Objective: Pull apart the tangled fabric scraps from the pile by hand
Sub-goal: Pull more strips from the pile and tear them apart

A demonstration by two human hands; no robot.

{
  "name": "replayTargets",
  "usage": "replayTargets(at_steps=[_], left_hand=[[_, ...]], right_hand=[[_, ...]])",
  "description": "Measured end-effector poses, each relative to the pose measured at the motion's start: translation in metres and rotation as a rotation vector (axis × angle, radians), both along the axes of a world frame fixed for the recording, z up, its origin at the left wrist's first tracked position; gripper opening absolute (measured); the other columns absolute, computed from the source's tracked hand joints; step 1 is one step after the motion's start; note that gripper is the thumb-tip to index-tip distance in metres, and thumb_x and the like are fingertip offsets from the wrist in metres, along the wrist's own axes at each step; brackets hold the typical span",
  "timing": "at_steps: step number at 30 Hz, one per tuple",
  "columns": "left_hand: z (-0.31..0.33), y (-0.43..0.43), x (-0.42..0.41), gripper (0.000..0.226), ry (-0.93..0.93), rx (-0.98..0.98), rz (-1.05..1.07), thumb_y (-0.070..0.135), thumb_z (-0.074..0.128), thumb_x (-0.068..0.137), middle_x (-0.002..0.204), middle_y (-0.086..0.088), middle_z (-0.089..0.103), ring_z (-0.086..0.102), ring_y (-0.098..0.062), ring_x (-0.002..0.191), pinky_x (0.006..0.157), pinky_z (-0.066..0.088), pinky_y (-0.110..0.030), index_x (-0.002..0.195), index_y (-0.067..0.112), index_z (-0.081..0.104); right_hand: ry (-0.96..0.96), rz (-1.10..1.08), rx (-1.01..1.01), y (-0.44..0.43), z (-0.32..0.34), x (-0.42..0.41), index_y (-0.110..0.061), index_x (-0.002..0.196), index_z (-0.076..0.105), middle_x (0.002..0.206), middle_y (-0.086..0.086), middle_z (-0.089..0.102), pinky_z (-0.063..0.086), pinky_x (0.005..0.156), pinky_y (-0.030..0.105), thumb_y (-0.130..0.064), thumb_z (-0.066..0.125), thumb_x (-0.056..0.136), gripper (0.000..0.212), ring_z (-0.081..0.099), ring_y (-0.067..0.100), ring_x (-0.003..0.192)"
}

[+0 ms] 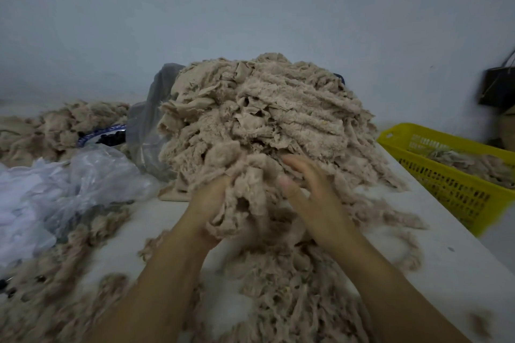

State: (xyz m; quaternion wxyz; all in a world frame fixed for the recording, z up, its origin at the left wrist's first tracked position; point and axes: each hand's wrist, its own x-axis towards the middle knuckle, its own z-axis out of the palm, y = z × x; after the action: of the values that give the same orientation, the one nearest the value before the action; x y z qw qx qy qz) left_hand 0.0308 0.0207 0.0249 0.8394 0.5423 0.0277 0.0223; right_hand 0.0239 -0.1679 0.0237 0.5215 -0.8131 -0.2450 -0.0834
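A large mound of beige fabric scraps, the pile (267, 120), occupies the centre of the white worktop (457, 267), rising to a rounded dome against the pale wall. The material is soft, fleecy and frayed, in ragged strips and crumpled flat offcuts tangled together, with loose fibrous tufts trailing down the near side toward the camera. The left hand (211, 206) is closed around a clump of scraps (245, 203) at the foot of the pile, fingers buried in the fabric. The right hand (309, 189) is open, fingers extended and slightly spread, its palm turned toward the same clump; motion blur prevents telling whether it touches the fabric. To the left lie crumpled translucent plastic bags (83, 175), thin and glossy, one standing against the pile's left flank. Behind them sits a second, lower heap of the same beige fluff (55, 125). At the right edge a yellow plastic basket (446, 184) with perforated lattice walls holds more scraps. A dark bag (496, 89) is against the wall at far right.
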Motion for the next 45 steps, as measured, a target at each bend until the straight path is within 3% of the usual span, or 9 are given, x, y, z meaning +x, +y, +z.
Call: replayTargets(at_steps=[5,12,14,17,22,28,36,41,45], left_hand=[[-0.004,-0.01,-0.009,0.017,0.016,0.191,-0.07,0.022,0.068,0.088,0.078,0.005,0.077,0.074,-0.009,0.072,0.059,0.055,-0.022,0.073,0.022,0.078],[0.004,-0.007,-0.016,0.031,0.107,0.25,-0.084,-0.003,0.033,0.104,0.074,-0.002,0.069,0.069,-0.017,0.089,0.066,0.052,-0.021,0.11,0.009,0.061],[-0.003,-0.004,-0.019,0.03,0.159,0.216,-0.092,0.003,0.035,0.105,0.082,-0.006,0.065,0.062,-0.023,0.085,0.076,0.051,-0.031,0.126,-0.003,0.055],[0.002,-0.012,-0.023,0.041,0.152,0.115,-0.166,0.009,0.036,0.105,0.064,-0.008,0.07,0.068,-0.019,0.065,0.063,0.057,-0.029,0.092,0.006,0.075],[-0.001,-0.026,-0.031,0.031,0.07,0.342,-0.083,0.01,0.045,0.103,0.064,0.009,0.066,0.061,-0.003,0.071,0.05,0.047,-0.01,0.091,0.016,0.072],[0.006,-0.019,-0.019,0.04,-0.052,0.346,-0.171,0.045,0.075,0.074,0.105,0.011,0.076,0.072,-0.007,0.097,0.074,0.057,-0.019,0.11,0.03,0.071],[0.012,-0.005,-0.016,0.026,0.035,-0.18,-0.127,0.039,0.07,0.073,0.076,-0.007,0.071,0.072,-0.019,0.069,0.06,0.058,-0.031,0.069,0.015,0.078],[0.018,-0.007,-0.023,0.034,-0.024,-0.259,-0.175,0.033,0.057,0.086,0.069,-0.008,0.071,0.069,-0.016,0.056,0.047,0.054,-0.021,0.082,0.006,0.076],[0.015,-0.021,-0.024,0.047,0.008,-0.192,-0.102,0.029,0.066,0.083,0.115,-0.02,0.071,0.072,-0.029,0.1,0.076,0.061,-0.035,0.119,-0.002,0.068]], right_hand=[[-0.007,0.04,0.02,0.007,-0.002,-0.001,-0.045,0.106,0.059,0.1,-0.043,0.055,0.041,0.071,0.004,-0.048,0.049,0.097,0.013,0.053,-0.019,0.094],[0.025,-0.227,0.083,-0.011,0.004,0.009,-0.024,0.067,0.042,0.05,-0.017,0.044,0.031,0.047,0.015,-0.061,0.04,0.091,0.044,0.038,0.002,0.046],[0.008,-0.18,0.098,-0.014,0.005,0.006,-0.03,0.068,0.045,0.062,-0.017,0.048,0.034,0.053,0.013,-0.072,0.044,0.085,0.045,0.043,0.0,0.054],[-0.139,-0.066,-0.094,-0.004,0.0,-0.001,-0.044,0.09,0.05,0.103,-0.021,0.046,0.041,0.075,0.016,-0.075,0.05,0.079,0.033,0.048,-0.004,0.093],[-0.53,-0.139,-0.338,0.012,-0.005,-0.001,-0.02,0.086,0.048,0.083,-0.012,0.042,0.041,0.06,0.027,-0.043,0.034,0.1,0.03,0.038,0.004,0.074],[0.05,-0.245,0.227,-0.012,-0.002,0.007,-0.02,0.073,0.04,0.061,-0.008,0.042,0.035,0.05,0.02,-0.031,0.047,0.097,0.028,0.034,0.006,0.05],[0.004,-0.575,0.052,-0.032,-0.018,0.021,-0.023,0.069,0.034,0.06,-0.006,0.039,0.028,0.053,0.031,-0.022,0.056,0.094,0.034,0.033,0.007,0.052],[-0.104,-0.533,-0.126,-0.031,-0.017,0.023,-0.016,0.106,0.055,0.11,0.0,0.045,0.038,0.085,0.03,-0.035,0.054,0.097,0.021,0.044,0.016,0.102],[-0.115,-0.159,0.006,0.004,-0.006,-0.001,-0.035,0.101,0.054,0.103,-0.014,0.053,0.041,0.073,0.007,-0.067,0.041,0.091,0.036,0.053,-0.005,0.092]])
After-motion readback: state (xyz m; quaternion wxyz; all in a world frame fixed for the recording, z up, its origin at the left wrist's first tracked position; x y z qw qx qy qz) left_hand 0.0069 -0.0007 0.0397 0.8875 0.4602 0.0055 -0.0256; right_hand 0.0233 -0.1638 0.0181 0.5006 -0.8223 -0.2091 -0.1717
